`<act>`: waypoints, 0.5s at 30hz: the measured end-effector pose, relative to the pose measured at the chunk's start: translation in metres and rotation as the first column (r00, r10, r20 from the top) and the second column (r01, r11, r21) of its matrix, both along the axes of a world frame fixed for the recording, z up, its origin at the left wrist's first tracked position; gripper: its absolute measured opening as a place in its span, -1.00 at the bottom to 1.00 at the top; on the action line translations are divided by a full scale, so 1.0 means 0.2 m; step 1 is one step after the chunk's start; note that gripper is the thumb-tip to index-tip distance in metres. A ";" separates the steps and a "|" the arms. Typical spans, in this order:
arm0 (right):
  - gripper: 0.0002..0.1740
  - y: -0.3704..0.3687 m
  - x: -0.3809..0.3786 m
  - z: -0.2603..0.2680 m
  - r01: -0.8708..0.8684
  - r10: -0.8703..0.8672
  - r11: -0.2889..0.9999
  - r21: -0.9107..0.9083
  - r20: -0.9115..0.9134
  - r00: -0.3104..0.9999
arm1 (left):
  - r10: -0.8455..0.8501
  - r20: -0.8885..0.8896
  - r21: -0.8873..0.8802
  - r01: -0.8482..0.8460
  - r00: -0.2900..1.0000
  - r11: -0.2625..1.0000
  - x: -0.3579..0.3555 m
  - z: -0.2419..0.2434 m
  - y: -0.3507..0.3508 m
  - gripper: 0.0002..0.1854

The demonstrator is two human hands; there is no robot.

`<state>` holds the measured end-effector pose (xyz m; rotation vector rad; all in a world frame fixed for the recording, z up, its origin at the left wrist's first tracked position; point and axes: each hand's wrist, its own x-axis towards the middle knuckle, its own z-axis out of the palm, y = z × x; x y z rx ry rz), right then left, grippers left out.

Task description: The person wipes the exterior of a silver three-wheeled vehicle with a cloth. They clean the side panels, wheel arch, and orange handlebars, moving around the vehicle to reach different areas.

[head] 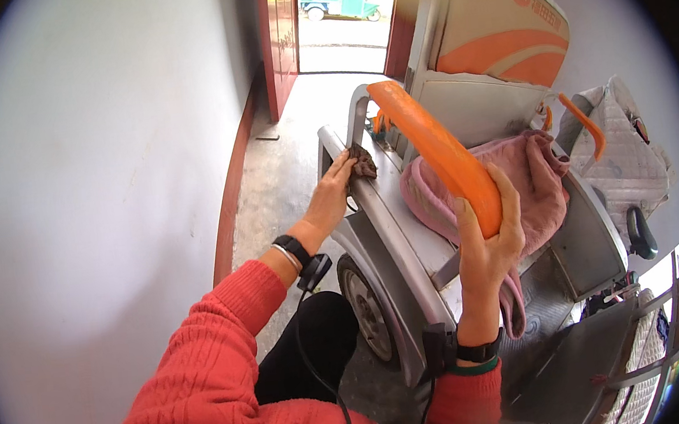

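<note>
My left hand presses a crumpled dark brown rag onto the silver side rail of a three-wheeled vehicle. The rag sits near the foot of the armrest's bent metal tube. My right hand grips the lower end of the orange armrest, thumb on one side and fingers on the other. Behind that armrest, a pink blanket lies bunched over the seat, one fold hanging down. Below the rail are a grey fender and a spoked-looking wheel.
A white wall runs along the left. Ahead, a red door stands ajar, with a green three-wheeler outside. The vehicle's tall backrest rises at the back right. A quilted cover and a second orange armrest are on the right.
</note>
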<state>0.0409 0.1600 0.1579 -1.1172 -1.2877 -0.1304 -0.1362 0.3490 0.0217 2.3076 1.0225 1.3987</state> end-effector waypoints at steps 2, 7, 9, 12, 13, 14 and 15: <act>-0.47 0.00 0.00 0.00 0.006 -0.006 1.000 0.004 0.005 1.000 | -0.006 -0.058 -0.081 0.001 0.998 0.997 0.03 -0.02 -0.03 -0.42; -0.48 0.00 -0.01 -0.02 -0.010 0.010 1.000 0.004 -0.010 1.000 | 0.185 0.159 -0.263 -0.139 0.970 0.955 0.22 0.00 -0.05 0.03; -0.47 -0.01 -0.01 -0.02 -0.003 0.002 1.000 -0.029 -0.026 1.000 | 0.322 0.153 -0.409 -0.237 0.934 0.881 0.30 0.01 -0.03 0.05; -0.45 -0.02 -0.01 -0.02 -0.047 0.040 0.997 -0.065 -0.105 0.994 | 0.363 0.344 -0.476 -0.173 0.866 0.862 0.28 0.04 0.10 0.03; -0.45 -0.02 -0.01 -0.02 -0.046 0.040 0.997 -0.066 -0.094 0.995 | 0.361 0.356 -0.571 -0.105 0.862 0.814 0.25 0.04 0.14 0.02; -0.45 -0.02 -0.02 -0.02 -0.046 0.039 0.996 -0.071 -0.096 0.995 | 0.326 0.339 -0.596 -0.067 0.883 0.800 0.23 0.03 0.16 -0.06; -0.45 -0.02 -0.02 -0.03 -0.047 0.039 0.996 -0.074 -0.106 0.994 | 0.311 0.344 -0.558 -0.074 0.886 0.827 0.22 0.02 0.16 -0.08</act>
